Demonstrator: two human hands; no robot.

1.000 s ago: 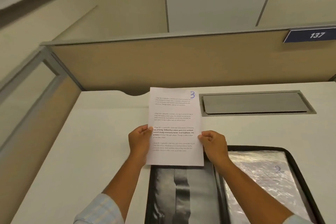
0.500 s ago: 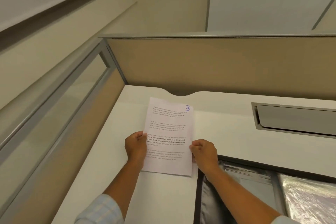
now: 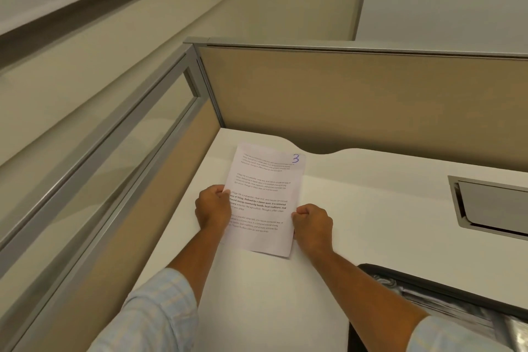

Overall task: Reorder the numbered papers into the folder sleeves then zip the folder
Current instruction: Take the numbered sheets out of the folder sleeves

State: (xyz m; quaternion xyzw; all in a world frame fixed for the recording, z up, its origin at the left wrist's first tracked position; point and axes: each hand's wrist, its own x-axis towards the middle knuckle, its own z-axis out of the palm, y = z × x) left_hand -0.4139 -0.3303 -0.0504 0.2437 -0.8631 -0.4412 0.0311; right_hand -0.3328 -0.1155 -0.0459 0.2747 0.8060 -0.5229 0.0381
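A white printed sheet marked with a blue "3" [image 3: 264, 197] is low over the white desk [image 3: 371, 208], near its far left corner. My left hand [image 3: 213, 208] pinches the sheet's left edge. My right hand [image 3: 313, 224] pinches its right edge, fingers curled. The open black zip folder [image 3: 445, 303] with shiny clear sleeves lies at the lower right, mostly cut off by the frame edge. No other numbered sheet is in view.
Tan cubicle partitions [image 3: 357, 100] wall the desk at the back and on the left, the left one with a glass strip [image 3: 94, 177]. A grey cable hatch [image 3: 494, 208] is set into the desk at the right.
Both hands have carried the "3" sheet left, away from the folder and down toward the desk's left corner. The view has swung left, pushing the folder to the frame's lower right.
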